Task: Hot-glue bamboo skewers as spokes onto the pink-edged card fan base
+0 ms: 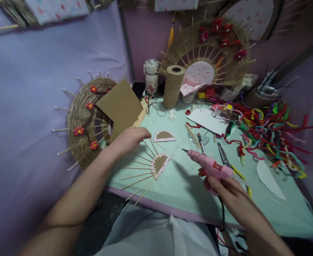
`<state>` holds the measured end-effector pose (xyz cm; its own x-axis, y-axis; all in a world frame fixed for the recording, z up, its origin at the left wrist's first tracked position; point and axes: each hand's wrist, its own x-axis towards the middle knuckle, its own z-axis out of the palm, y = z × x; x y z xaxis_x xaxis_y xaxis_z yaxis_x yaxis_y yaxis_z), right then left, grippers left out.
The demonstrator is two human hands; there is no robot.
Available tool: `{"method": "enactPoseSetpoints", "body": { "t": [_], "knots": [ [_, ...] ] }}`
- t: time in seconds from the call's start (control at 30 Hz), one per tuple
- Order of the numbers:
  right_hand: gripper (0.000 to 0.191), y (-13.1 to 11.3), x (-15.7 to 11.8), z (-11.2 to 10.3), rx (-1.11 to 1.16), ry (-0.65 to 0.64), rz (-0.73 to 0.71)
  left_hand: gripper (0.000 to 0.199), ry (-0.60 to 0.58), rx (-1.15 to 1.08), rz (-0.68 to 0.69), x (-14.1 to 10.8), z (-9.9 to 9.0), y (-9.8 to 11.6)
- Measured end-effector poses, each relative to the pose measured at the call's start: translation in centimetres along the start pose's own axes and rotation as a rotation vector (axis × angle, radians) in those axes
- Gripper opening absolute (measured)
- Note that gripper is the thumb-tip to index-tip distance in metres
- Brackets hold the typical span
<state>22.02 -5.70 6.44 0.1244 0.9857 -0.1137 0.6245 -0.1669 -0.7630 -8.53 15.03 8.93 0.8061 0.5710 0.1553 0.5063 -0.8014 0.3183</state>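
Note:
My left hand (131,139) is over the table, its fingers pinched at the outer end of a thin wooden stick (153,146). Below it lies a half-round cardboard piece (161,163) with a pink-dotted fabric rim. Several thin sticks fan out from its curved edge, and one runs along its straight side. In my right hand (220,186) is a pink glue gun (208,164), its dark nozzle aimed left, apart from the cardboard piece. A second fabric-rimmed half-round (165,136) lies just beyond, without sticks.
A twine cone (173,87), a white bottle (151,76) and a twine-woven arch with red flowers (232,46) stand at the back. Folded cardboard (120,106) leans on another woven arch (78,117) at left. Scissors (223,154) and coloured pipe cleaners (263,128) lie right.

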Motion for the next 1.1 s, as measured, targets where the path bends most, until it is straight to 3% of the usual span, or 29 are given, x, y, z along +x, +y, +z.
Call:
{"method": "enactPoseSetpoints", "body": {
  "t": [0.27,0.47,0.67,0.87,1.1],
  "knots": [
    [0.046,-3.2,1.4,3.7,-0.006,-0.082,-0.012,0.028,-0.021,0.075,0.022,-1.9,1.9,-0.7],
    [0.04,-3.9,1.7,5.1,-0.035,-0.085,-0.022,0.027,-0.004,0.167,-0.002,-1.7,2.6,-1.6],
    [0.044,-4.1,2.1,5.4,-0.026,-0.062,0.004,0.028,-0.064,0.09,-0.104,-1.5,2.4,-1.5],
    [0.051,-3.3,1.9,5.1,-0.023,-0.024,0.067,0.02,-0.03,-0.11,-0.23,-0.4,2.9,0.6],
    [0.054,-2.6,1.4,4.6,-0.056,-0.004,0.163,0.011,-0.243,-0.113,-0.294,1.3,3.4,3.8]
  ]
}}
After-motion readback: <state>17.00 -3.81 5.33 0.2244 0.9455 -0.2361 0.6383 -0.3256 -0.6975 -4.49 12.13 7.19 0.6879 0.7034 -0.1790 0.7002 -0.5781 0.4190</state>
